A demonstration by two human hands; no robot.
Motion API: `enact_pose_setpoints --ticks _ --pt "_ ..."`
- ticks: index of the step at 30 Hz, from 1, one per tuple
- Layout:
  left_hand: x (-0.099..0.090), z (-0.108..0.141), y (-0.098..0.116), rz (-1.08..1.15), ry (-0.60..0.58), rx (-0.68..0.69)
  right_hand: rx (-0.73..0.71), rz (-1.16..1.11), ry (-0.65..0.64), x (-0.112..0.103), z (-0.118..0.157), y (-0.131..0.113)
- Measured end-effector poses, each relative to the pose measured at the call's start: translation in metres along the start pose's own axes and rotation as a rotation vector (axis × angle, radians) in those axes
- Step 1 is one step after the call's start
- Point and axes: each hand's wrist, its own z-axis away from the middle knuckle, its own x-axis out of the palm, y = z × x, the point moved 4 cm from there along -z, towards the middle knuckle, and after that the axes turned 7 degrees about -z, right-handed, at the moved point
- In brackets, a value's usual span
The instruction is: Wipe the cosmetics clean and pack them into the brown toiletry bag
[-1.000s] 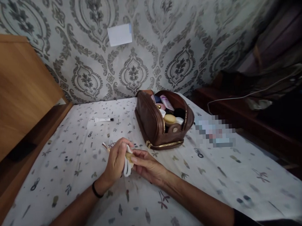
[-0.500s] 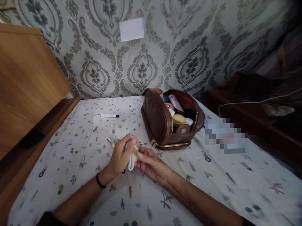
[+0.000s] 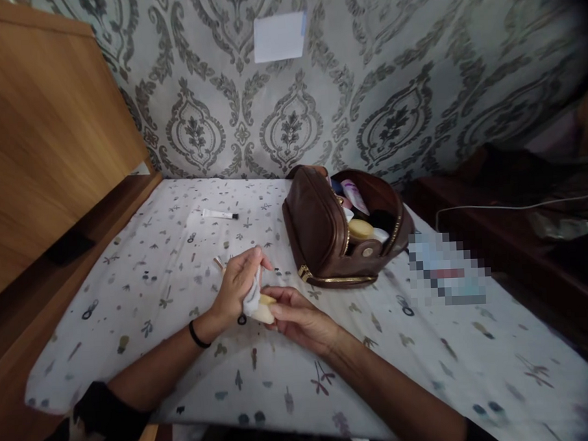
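Note:
My right hand [image 3: 301, 319] grips a small cream-coloured jar with a yellow top [image 3: 265, 311], its fingers and thumb around the jar's right side. A crumpled white cloth [image 3: 251, 299] is in my left hand [image 3: 238, 285], pressed against the jar's left side; the fingers are partly extended over it. Behind the left hand, the end of a thin item with a light tip [image 3: 218, 263] shows, the rest hidden. Just beyond my hands stands an open brown toiletry bag [image 3: 317, 236], filled with several containers, among them a yellow-lidded one [image 3: 360, 228].
A white tube with a black cap [image 3: 220, 214] lies on the patterned sheet [image 3: 178, 251] toward the wall. A blurred-out item [image 3: 449, 269] lies right of the bag. Wooden furniture [image 3: 50, 120] borders the left side, and a white cable [image 3: 517, 205] runs along the right.
My left hand has shifted over the jar, with the cloth now bunched at its side and more of the jar's cream body showing. The view has tilted slightly down and to the left.

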Motion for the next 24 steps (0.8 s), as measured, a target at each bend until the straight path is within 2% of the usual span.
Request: enact_pose_setpoints --ticks 4,8,13,18,21,24 --pt "0.001 0.001 -0.002 -0.061 0.049 -0.037 -0.031 -0.101 0.013 -0.001 -0.002 -0.002" --pt "0.003 0.003 -0.007 -0.028 0.086 -0.101 -0.069 -0.155 0.056 -0.003 -0.002 -0.005" --pt "0.004 0.006 -0.003 -0.086 0.081 -0.056 -0.117 -0.166 0.066 -0.003 -0.001 -0.008" --pt "0.002 0.004 -0.001 -0.15 0.076 -0.07 -0.114 -0.122 -0.003 0.001 0.001 -0.01" --pt "-0.002 0.002 -0.003 -0.141 0.085 -0.124 -0.116 -0.11 -0.095 0.008 0.003 -0.008" --pt "-0.006 0.002 -0.007 -0.05 0.131 -0.18 -0.057 -0.123 -0.196 0.015 0.004 -0.003"
